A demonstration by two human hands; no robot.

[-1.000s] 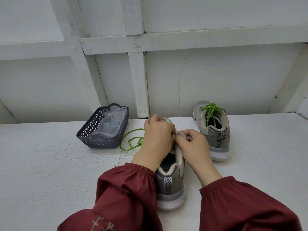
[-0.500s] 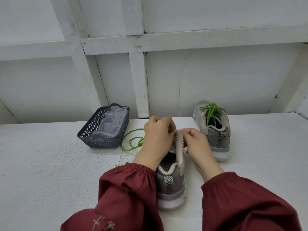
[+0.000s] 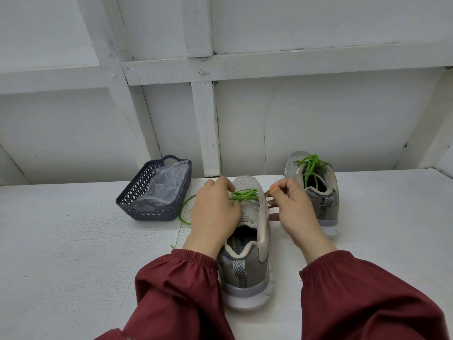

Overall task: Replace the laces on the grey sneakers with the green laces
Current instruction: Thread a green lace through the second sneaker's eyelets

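- While both dark red sleeves reach forward over the worktop, I see the left grip curled against the left side of the near grey sneaker. Its fingertips pinch the green lace where it crosses the toe end of the tongue.
- I read the right grip as raised just beside the shoe's right edge. Thumb and forefinger pinch the lace's other end, and the lower fingers spread loosely toward the shoe.
- The near sneaker stands upright, heel toward me, and the lace's slack trails out onto the worktop left of the left grip.
- A second grey sneaker stands farther back on the right, already threaded with its own green lace.
- On the white worktop, back left, I see a dark mesh basket holding a clear plastic bag.
- A white boarded wall closes the back.
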